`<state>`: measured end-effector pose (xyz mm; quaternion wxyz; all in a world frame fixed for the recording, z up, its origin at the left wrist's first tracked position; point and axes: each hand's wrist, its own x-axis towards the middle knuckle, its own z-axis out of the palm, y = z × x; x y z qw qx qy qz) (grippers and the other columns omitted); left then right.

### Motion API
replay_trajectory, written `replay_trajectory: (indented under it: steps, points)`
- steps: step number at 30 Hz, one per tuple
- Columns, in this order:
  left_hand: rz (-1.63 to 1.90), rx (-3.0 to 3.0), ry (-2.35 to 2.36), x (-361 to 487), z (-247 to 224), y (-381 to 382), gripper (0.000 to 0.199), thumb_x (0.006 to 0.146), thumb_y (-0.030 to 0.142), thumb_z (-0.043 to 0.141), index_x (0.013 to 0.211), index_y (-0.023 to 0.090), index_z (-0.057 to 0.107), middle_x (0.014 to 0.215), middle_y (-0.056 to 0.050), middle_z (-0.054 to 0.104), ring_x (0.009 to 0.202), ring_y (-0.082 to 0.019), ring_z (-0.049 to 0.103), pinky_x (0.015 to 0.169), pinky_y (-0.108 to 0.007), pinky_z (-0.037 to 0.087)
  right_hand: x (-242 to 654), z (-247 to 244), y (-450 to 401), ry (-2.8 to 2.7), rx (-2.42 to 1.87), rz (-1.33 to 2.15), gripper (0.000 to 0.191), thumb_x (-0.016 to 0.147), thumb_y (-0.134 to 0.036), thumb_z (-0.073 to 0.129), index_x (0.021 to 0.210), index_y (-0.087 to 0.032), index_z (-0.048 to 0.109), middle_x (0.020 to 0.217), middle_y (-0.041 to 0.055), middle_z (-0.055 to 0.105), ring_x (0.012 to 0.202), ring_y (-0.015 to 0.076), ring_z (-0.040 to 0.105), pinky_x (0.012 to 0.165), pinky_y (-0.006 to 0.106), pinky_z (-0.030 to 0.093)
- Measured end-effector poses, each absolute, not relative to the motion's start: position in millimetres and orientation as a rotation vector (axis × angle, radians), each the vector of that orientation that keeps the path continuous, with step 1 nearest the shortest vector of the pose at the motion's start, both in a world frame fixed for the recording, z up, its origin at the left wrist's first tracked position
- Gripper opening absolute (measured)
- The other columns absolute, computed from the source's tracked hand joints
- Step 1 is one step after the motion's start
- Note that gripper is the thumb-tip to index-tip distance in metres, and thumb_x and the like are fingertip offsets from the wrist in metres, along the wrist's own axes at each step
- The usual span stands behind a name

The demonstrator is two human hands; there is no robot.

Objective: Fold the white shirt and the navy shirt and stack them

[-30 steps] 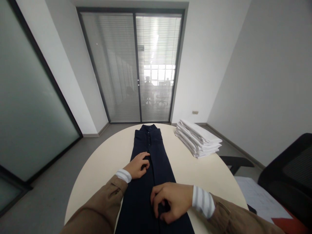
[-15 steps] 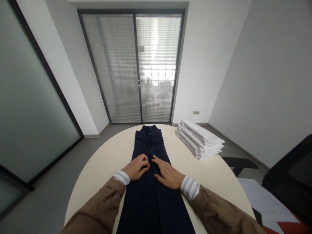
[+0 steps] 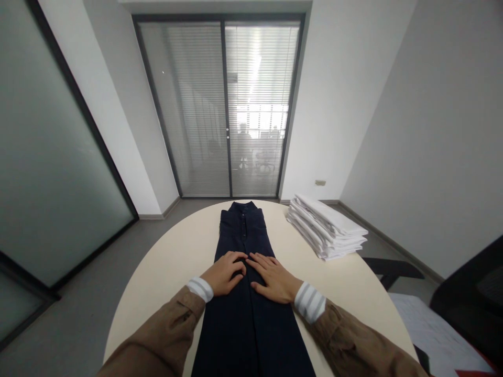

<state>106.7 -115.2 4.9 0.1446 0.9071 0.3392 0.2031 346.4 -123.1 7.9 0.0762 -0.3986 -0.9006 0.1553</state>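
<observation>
A dark navy shirt (image 3: pixel 243 324) with a collar lies folded into a long narrow strip on the round table, its collar at the far end. Buttons run down the placket below the collar. My left hand (image 3: pixel 228 273) rests on the left part of the shirt, fingers bent and thumb apart, holding nothing that I can see. On the right part, my right hand (image 3: pixel 275 278) lies palm down with its fingers stretched out and thumb apart. The fingertips of both hands almost meet at the middle seam where the folded edges come together.
White folded cloths (image 3: pixel 326 228) are stacked at the right rear of the cream round table (image 3: pixel 168 262). A black chair (image 3: pixel 471 293) with white papers (image 3: pixel 436 330) on it stands at the right. Beyond the table is a glass partition with blinds (image 3: pixel 220 110).
My left hand has shifted slightly right toward the seam, and its fingers have straightened somewhat. My right hand's fingers lie flatter. The view has turned a little.
</observation>
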Motion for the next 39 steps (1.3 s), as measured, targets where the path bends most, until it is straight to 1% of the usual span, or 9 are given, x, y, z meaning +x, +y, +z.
replay_trajectory:
  steps: [6,11,15,21,25,27,34,37,39]
  points:
    - [0.474,2.657,0.884,113.3,13.3,-124.4,0.032,0.063,0.005,0.063,0.090,0.022,0.066,0.152,-0.007,0.038,0.140,-0.031,0.033,0.116,-0.049,0.030,351.8,7.6,-112.0,-2.742,-1.185,0.461,0.073,0.094,-0.059,0.043,0.156,-0.023,0.029,0.164,0.0087,0.019,0.151,0.0275,0.018,0.121,0.051,0.015]
    - [0.392,2.662,0.789,126.0,12.3,-134.7,0.020,0.059,0.006,0.065,0.074,0.019,0.065,0.157,-0.005,0.032,0.147,-0.034,0.022,0.120,-0.049,0.020,357.7,6.1,-103.9,-2.738,-1.173,0.477,0.073,0.094,-0.059,0.044,0.156,-0.024,0.029,0.164,0.0080,0.020,0.151,0.0264,0.019,0.121,0.050,0.014]
    - [0.264,2.561,0.807,130.0,14.0,-139.8,0.015,0.060,0.011,0.073,0.072,0.018,0.067,0.159,-0.007,0.029,0.149,-0.038,0.014,0.121,-0.052,0.016,360.1,4.3,-104.8,-2.701,-1.149,0.478,0.072,0.094,-0.058,0.045,0.156,-0.024,0.030,0.163,0.0083,0.022,0.151,0.0255,0.019,0.121,0.049,0.013]
    - [0.233,2.372,0.755,126.7,21.1,-143.6,0.018,0.072,0.012,0.070,0.086,0.021,0.074,0.160,-0.005,0.031,0.150,-0.038,0.012,0.119,-0.058,0.015,362.0,7.6,-109.8,-2.688,-1.066,0.520,0.068,0.092,-0.055,0.051,0.153,-0.028,0.036,0.162,0.0069,0.027,0.150,0.0276,0.020,0.121,0.054,0.011]
    - [0.105,2.391,0.747,124.3,20.5,-149.6,0.033,0.065,0.012,0.077,0.094,0.028,0.075,0.162,-0.001,0.025,0.149,-0.046,0.005,0.114,-0.072,0.007,362.2,8.3,-110.4,-2.682,-1.065,0.518,0.066,0.092,-0.055,0.050,0.152,-0.028,0.038,0.161,0.0073,0.029,0.150,0.0280,0.022,0.120,0.056,0.012]
    - [0.090,2.403,0.722,122.3,18.8,-151.6,0.032,0.064,0.017,0.082,0.093,0.029,0.076,0.164,0.001,0.019,0.148,-0.048,0.001,0.111,-0.075,0.002,361.9,8.6,-110.4,-2.681,-1.063,0.519,0.067,0.092,-0.057,0.050,0.151,-0.028,0.038,0.161,0.0076,0.029,0.149,0.0282,0.022,0.120,0.056,0.012]
    - [0.148,2.329,0.674,114.7,19.1,-150.0,0.021,0.067,0.035,0.087,0.085,0.027,0.080,0.164,0.001,0.020,0.149,-0.047,0.000,0.113,-0.072,0.007,361.6,9.6,-111.1,-2.690,-1.067,0.507,0.069,0.091,-0.059,0.050,0.151,-0.027,0.038,0.161,0.0083,0.029,0.149,0.0288,0.022,0.120,0.056,0.012]
    - [0.196,2.299,0.652,116.1,27.3,-151.4,0.020,0.070,0.035,0.085,0.088,0.028,0.080,0.164,0.001,0.021,0.150,-0.043,0.001,0.116,-0.068,0.007,362.3,9.3,-110.4,-2.695,-1.062,0.488,0.067,0.090,-0.047,0.053,0.151,-0.026,0.038,0.161,0.0086,0.031,0.149,0.0281,0.023,0.120,0.055,0.012]
    - [0.208,2.297,0.633,119.9,32.4,-154.1,0.018,0.073,0.036,0.083,0.090,0.030,0.080,0.163,0.002,0.023,0.150,-0.041,0.001,0.115,-0.069,0.001,362.7,8.9,-109.7,-2.704,-1.043,0.471,0.068,0.086,-0.037,0.056,0.151,-0.026,0.039,0.160,0.0086,0.032,0.149,0.0277,0.024,0.120,0.055,0.012]
